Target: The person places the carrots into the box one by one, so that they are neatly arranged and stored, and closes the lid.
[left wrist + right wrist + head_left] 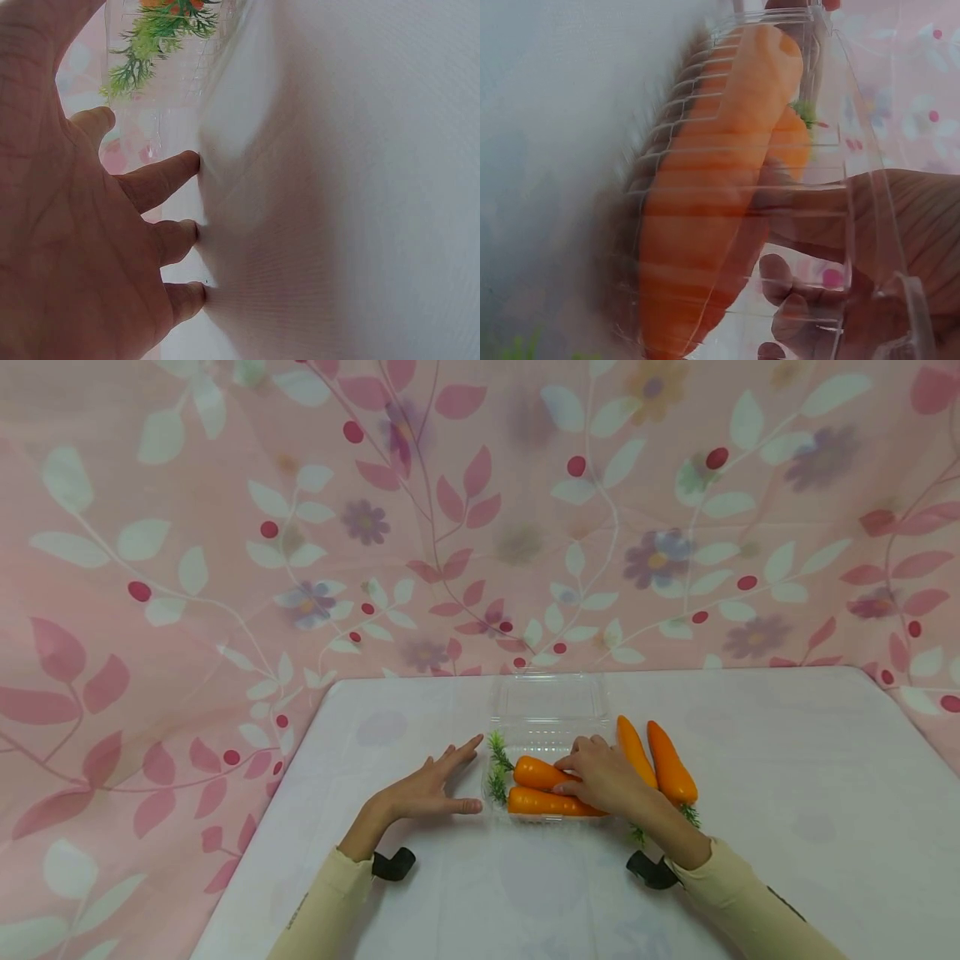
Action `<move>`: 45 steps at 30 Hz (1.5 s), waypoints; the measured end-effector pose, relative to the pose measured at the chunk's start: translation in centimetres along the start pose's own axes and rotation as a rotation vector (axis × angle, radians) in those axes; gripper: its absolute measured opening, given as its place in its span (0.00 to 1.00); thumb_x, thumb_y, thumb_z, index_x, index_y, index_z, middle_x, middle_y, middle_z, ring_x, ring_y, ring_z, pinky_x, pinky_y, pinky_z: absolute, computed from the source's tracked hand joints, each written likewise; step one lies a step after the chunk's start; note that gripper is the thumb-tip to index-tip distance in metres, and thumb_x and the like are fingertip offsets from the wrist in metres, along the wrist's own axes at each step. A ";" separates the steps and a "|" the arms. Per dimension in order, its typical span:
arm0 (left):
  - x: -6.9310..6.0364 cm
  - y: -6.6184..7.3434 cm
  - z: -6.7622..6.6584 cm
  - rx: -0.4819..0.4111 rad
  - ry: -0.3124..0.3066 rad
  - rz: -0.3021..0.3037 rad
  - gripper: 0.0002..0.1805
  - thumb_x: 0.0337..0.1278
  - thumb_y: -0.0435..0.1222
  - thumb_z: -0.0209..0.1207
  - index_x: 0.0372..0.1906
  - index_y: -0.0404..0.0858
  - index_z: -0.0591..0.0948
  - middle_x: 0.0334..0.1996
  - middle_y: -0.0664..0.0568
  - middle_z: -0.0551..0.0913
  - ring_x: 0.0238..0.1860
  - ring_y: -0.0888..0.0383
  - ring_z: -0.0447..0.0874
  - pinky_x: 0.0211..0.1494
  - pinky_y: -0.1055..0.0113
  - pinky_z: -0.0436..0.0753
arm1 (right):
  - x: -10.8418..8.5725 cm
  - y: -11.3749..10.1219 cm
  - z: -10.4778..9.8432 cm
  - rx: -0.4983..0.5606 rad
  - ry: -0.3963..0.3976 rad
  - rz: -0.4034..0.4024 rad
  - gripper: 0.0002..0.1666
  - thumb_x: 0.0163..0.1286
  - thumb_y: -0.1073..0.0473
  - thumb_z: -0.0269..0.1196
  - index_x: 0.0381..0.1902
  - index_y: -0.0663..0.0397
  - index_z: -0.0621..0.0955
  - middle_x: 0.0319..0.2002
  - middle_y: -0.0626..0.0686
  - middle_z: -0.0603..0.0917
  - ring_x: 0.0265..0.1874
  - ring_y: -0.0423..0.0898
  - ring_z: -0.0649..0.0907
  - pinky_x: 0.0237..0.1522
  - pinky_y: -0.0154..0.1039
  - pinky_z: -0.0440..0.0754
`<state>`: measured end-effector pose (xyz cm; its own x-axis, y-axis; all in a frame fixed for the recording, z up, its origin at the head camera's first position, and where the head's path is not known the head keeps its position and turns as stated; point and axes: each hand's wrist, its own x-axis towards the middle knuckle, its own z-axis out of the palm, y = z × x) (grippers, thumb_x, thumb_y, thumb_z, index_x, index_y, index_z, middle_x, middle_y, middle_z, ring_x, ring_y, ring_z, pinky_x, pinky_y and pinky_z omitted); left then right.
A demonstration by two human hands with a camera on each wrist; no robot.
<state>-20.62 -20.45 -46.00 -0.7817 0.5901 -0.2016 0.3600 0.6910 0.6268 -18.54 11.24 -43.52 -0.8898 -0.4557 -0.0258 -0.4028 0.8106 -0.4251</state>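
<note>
Two orange carrots lie side by side in a clear plastic clamshell box (pixel 547 739), their green tops to the left. My right hand (pixel 603 777) reaches in from the right and holds the far carrot (pixel 534 772) near its narrow end. The near carrot (pixel 551 802) lies along the box's front wall. Through that wall, the right wrist view shows the near carrot (pixel 705 187) large, with my thumb and fingers behind it. Left of the box, my left hand (pixel 427 789) is spread, fingers apart and holding nothing. Green fronds (pixel 154 45) show past its thumb.
Two more carrots, one on the left (pixel 633 747) and one on the right (pixel 671 764), lie on the white-covered table (pixel 810 760) right of the box, tops toward me. The box lid (pixel 551 696) stands open at the back. A pink floral curtain (pixel 480 527) hangs behind the table.
</note>
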 end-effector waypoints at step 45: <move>0.2 0.2 -0.3 0.007 -0.016 0.028 0.55 0.53 0.63 0.64 0.79 0.62 0.45 0.78 0.60 0.48 0.77 0.40 0.37 0.69 0.32 0.36 | -2.9 4.8 -4.9 0.125 0.202 -0.029 0.19 0.63 0.53 0.71 0.49 0.55 0.86 0.35 0.50 0.79 0.32 0.47 0.75 0.32 0.39 0.76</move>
<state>-20.87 -20.31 -45.67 -0.7631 0.6158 -0.1961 0.3854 0.6772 0.6268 -18.99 18.27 -41.07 -0.9083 -0.3847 0.1645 -0.4102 0.7409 -0.5318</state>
